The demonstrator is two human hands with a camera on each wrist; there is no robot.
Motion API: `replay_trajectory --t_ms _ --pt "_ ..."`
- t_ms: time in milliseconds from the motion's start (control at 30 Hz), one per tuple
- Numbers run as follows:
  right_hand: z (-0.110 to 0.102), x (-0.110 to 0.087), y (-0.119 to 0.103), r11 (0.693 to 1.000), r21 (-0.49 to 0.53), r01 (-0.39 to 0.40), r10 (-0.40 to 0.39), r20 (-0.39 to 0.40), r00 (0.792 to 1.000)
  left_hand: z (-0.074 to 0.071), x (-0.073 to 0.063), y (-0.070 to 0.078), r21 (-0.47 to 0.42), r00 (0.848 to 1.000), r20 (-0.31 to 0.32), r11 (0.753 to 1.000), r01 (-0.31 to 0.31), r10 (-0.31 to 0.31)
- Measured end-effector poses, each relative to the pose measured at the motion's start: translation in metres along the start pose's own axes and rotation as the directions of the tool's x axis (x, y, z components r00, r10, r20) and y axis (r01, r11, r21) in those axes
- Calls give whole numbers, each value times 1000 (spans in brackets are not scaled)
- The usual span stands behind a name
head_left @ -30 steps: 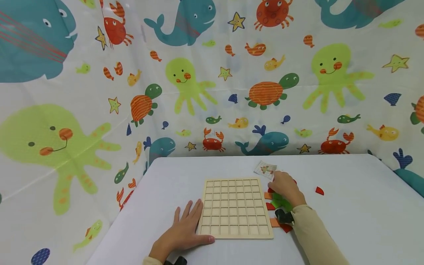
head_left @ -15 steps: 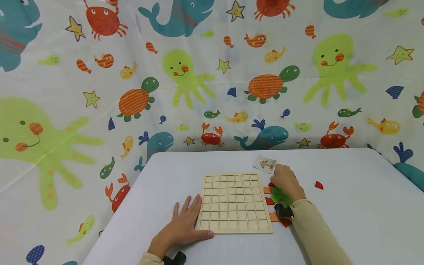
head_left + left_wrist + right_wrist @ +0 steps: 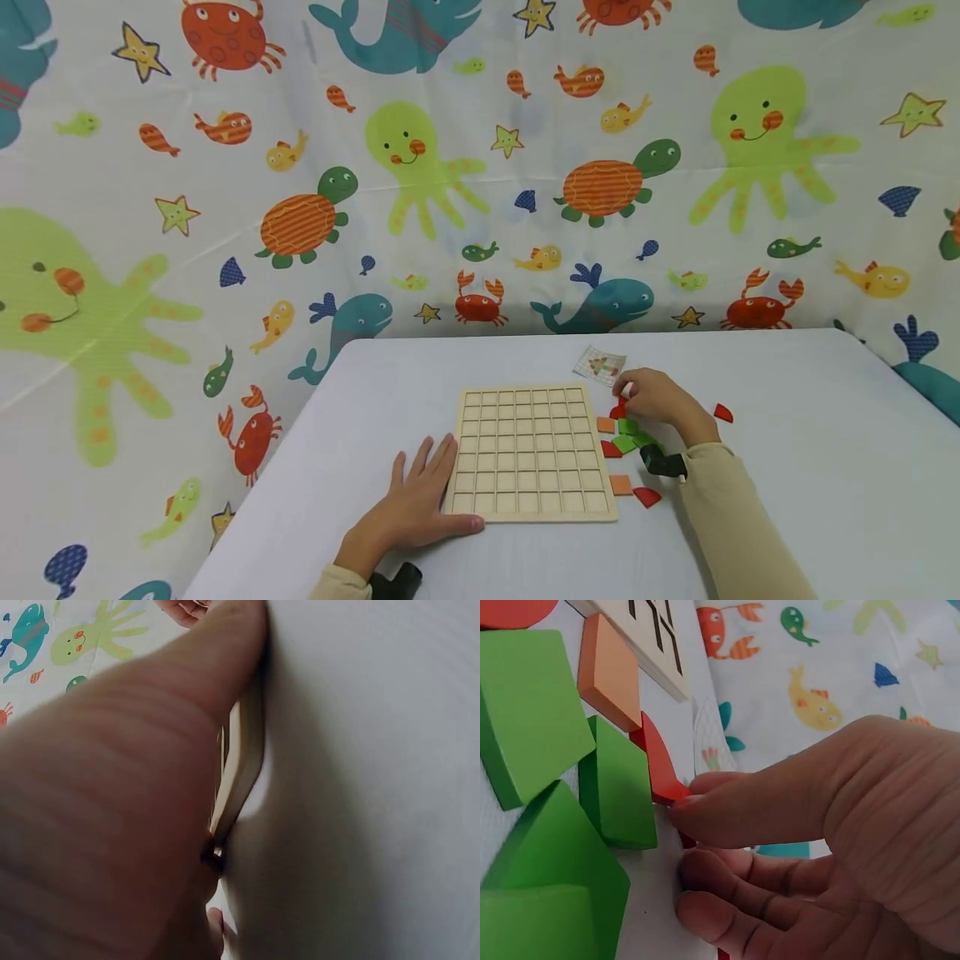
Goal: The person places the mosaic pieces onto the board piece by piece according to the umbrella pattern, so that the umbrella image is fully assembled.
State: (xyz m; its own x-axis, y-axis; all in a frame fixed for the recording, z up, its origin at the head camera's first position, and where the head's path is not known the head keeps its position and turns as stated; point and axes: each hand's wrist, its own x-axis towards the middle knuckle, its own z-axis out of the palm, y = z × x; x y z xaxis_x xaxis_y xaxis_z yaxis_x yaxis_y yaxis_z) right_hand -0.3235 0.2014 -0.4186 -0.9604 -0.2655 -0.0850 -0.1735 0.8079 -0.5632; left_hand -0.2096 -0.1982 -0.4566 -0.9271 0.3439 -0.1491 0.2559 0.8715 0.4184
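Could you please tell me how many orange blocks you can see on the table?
2: one orange block beside the upper right side of the board, another near its lower right corner; the right hand might hide more.

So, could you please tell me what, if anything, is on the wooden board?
The wooden board shows bare squares, no pieces; the left hand covers its near-left corner, so that part cannot be seen.
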Motion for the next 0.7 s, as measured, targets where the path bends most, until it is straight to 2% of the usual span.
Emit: replay_trajectory --t_ms 167,433,700 --pt "1 0 1 1000 -13 -12 12 -2 1000 1 1 -2 5 1000 1 1000 -5 5" --pt "4 5 2 996 -22 -84 83 -14 996 0 2 -1 3 1000 5 1000 -2 2" --pt "4 4 -6 997 -45 -60 59 -35 998 -1 4 -3 -3 1000 10 1000 -4 4"
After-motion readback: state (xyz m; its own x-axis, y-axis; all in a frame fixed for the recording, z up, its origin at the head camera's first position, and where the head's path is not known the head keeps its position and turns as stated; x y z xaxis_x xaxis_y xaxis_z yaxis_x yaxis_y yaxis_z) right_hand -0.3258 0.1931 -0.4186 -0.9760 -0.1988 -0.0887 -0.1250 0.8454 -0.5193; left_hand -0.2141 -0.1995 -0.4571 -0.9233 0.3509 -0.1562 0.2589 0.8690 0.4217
